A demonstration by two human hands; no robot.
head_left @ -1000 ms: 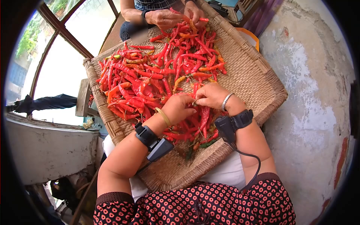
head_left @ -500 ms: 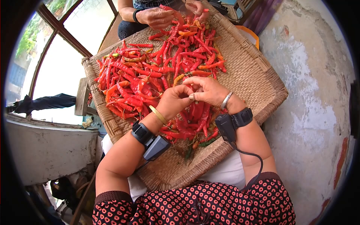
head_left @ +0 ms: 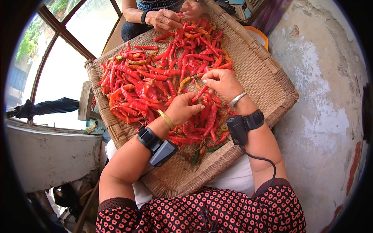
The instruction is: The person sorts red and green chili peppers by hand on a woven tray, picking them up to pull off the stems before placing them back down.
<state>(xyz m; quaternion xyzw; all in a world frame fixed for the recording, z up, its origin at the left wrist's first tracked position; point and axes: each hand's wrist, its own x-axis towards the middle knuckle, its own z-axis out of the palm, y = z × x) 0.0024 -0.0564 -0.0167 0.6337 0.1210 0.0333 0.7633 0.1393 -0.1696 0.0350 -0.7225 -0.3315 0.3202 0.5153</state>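
A tilted woven tray (head_left: 264,77) carries a big heap of red chili peppers (head_left: 140,83), with a few orange, yellow and green ones among them. In my left hand (head_left: 182,110), curled fingers grip a red chili pepper (head_left: 199,94) that slants up toward the other hand. My right hand (head_left: 223,84) is just above and to the right, thumb and forefinger pinched together. Whatever is in that pinch is too small to make out. Under both hands lie more red chili peppers (head_left: 210,120).
Across the tray, another person's hands (head_left: 165,20) work over the far chili peppers. A rough plastered wall (head_left: 314,116) stands close on the right. To the left are a window (head_left: 58,31), a dark folded umbrella (head_left: 54,106) and a low white ledge (head_left: 58,159).
My hands were together over the heap and have come apart. The right one moved up and right, the left slightly down. A chili pepper now shows between them. The other person's hands shifted.
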